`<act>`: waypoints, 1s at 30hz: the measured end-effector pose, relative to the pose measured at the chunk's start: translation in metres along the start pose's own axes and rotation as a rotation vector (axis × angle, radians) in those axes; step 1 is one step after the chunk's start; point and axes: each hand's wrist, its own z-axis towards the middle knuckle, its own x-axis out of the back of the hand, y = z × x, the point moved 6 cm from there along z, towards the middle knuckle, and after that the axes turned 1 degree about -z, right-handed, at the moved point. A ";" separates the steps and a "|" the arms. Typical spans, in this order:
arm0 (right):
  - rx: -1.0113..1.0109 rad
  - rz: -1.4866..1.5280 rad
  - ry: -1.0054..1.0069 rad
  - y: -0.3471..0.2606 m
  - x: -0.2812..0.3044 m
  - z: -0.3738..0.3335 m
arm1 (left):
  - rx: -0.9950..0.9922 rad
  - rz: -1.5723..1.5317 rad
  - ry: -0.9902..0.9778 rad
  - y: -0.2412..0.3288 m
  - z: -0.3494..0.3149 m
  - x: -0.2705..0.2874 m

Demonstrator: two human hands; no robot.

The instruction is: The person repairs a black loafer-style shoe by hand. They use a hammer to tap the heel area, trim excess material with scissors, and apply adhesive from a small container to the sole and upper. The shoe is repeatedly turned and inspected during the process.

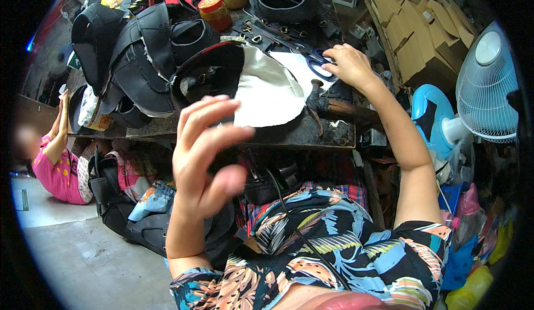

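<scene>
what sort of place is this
Probably a small workshop making or mending padded goods: black padded pieces are heaped on a worktable, with scissors at the right hand and what looks like a hammer nearby.

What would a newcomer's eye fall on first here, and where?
Probably the left hand, raised and blurred near the picture's middle. Just beyond it, a bright white piece stands out among black pieces on the bench, the right hand at the scissors beside it. A large fan stands at the right.
</scene>
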 end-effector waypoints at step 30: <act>-0.996 -0.048 0.072 0.218 0.028 -0.237 | -0.019 0.670 -0.495 -0.074 -0.034 -0.069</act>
